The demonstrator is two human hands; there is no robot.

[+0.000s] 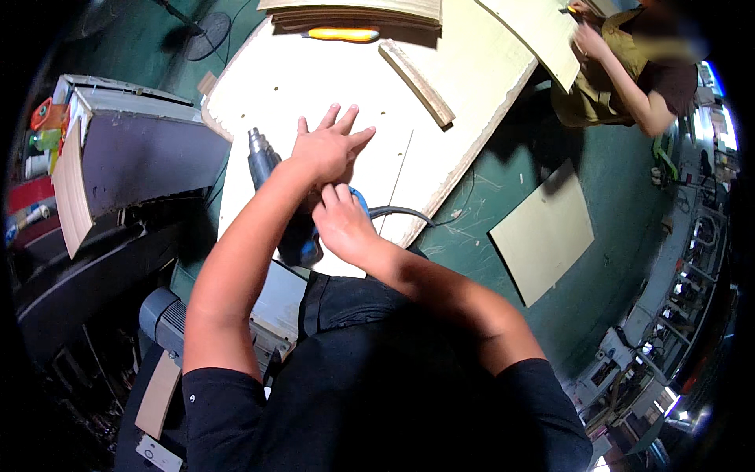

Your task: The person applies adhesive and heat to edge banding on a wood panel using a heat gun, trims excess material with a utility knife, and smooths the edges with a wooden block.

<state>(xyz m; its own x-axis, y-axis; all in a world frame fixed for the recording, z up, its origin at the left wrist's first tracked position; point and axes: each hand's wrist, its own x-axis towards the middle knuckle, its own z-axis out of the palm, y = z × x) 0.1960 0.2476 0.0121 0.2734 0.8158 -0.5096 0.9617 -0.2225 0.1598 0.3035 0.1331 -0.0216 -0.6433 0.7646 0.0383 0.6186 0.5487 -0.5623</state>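
A dark blue and black heat gun (299, 242) lies at the near left part of a pale board (330, 86), its metal nozzle pointing away from me. My left hand (326, 151) rests with spread fingers on the board, just right of the nozzle; its forearm crosses over the tool. Close below the left wrist, my right hand (344, 226) has its fingers curled over the blue handle of the heat gun. From that handle a black cord (405, 211) runs off to the right. The palm side of the right hand is hidden.
An orange utility knife (342, 35) lies before a stack of brown sheets (354, 14). A wooden strip (417, 85) sits on the board's right. One panel (544, 236) lies on the green floor. A co-worker (621, 71) handles another board at upper right. A grey cabinet (145, 157) stands left.
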